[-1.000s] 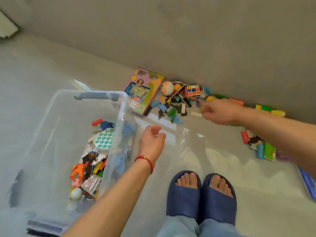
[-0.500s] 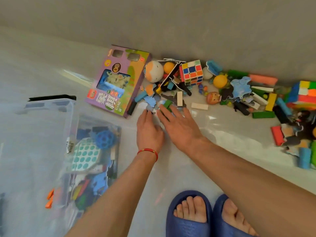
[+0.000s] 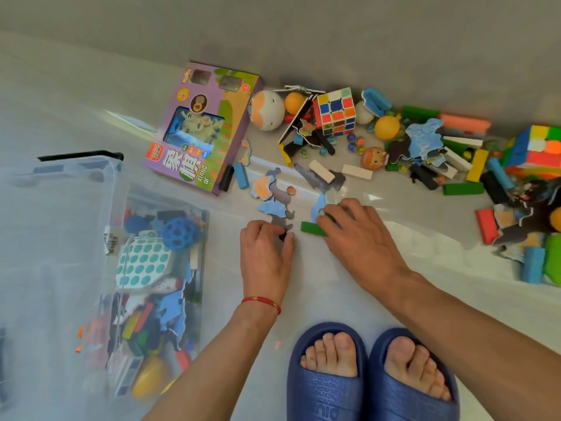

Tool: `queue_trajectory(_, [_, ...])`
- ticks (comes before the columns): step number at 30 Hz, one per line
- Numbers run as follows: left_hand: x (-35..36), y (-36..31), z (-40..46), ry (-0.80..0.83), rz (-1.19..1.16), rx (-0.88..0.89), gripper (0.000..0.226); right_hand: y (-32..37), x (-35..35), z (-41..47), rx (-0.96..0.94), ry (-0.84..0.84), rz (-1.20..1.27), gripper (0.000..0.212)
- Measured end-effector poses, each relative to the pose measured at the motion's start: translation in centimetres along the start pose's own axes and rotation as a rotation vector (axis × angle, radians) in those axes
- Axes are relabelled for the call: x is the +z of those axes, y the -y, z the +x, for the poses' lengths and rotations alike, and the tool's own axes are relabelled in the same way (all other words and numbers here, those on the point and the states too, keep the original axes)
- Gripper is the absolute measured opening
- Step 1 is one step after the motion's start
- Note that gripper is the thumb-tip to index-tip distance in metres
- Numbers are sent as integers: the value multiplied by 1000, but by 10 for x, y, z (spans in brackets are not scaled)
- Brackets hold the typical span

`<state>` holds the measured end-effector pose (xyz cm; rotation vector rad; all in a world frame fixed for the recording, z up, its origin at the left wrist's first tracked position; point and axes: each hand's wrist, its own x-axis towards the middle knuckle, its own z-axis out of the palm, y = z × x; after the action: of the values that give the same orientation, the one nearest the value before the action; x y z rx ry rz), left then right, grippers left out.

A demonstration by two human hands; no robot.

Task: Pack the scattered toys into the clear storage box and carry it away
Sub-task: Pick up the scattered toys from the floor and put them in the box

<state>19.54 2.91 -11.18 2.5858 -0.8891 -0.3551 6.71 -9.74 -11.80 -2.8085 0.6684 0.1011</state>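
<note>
Two hands are down on the floor near the wall: my left hand [image 3: 267, 253] has its fingers curled, pinching a dark puzzle piece [image 3: 280, 224], while my right hand [image 3: 361, 238] curls over a green block [image 3: 312, 228] and a blue puzzle piece [image 3: 318, 209]. Flat pieces could slip from such shallow pinches. Marbles [image 3: 352, 145] might roll off, and the clear storage box [image 3: 91, 268] sits well off to my left.

Left hand [image 3: 265, 253] and right hand [image 3: 361, 238] low, palms down, fingers curled.
</note>
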Motion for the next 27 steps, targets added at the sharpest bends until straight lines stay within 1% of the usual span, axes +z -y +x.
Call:
queue_trajectory(1, [0,-1,2,-6,-6,-3,24,-3,1,-7,-1,-24,1,54])
queue_trajectory(4, [3,-3,15,-2,60,30,52,-9,1,-19,-5,-89,11,40])
queue_trajectory(6, [7,-6,22,31,117,61,59,-11,3,-22,-1,-95,19,32])
queue_trajectory(8, [10,-8,20,45,145,91,53,-14,5,-26,15,-91,27,30])
queue_trajectory(11, [12,-5,2,34,99,120,48,-15,10,-33,53,-119,44,33])
queue_trajectory(16, [17,0,-37,38,23,137,48,-15,1,-35,91,-188,39,44])
queue_trajectory(18, [19,0,-47,52,5,140,47,-12,-4,-22,90,-204,23,41])
queue_trajectory(19, [19,-1,-49,54,-3,143,46,-11,-4,-13,89,-191,11,37])
queue_trajectory(21, [19,-2,-50,47,-19,143,45,-9,-4,4,84,-109,-30,31])
queue_trajectory(23, [16,-5,-48,42,-59,110,45,-8,-3,17,86,-36,-57,35])
queue_trajectory(25, [11,-8,-45,33,-109,61,54,-10,-5,22,111,-84,41,26])
queue_trajectory(26, [9,-9,-42,34,-114,45,63,-11,-9,21,150,-149,171,18])
queue_trajectory(27, [8,-8,-38,43,-86,45,74,-13,-14,18,231,-219,370,12])
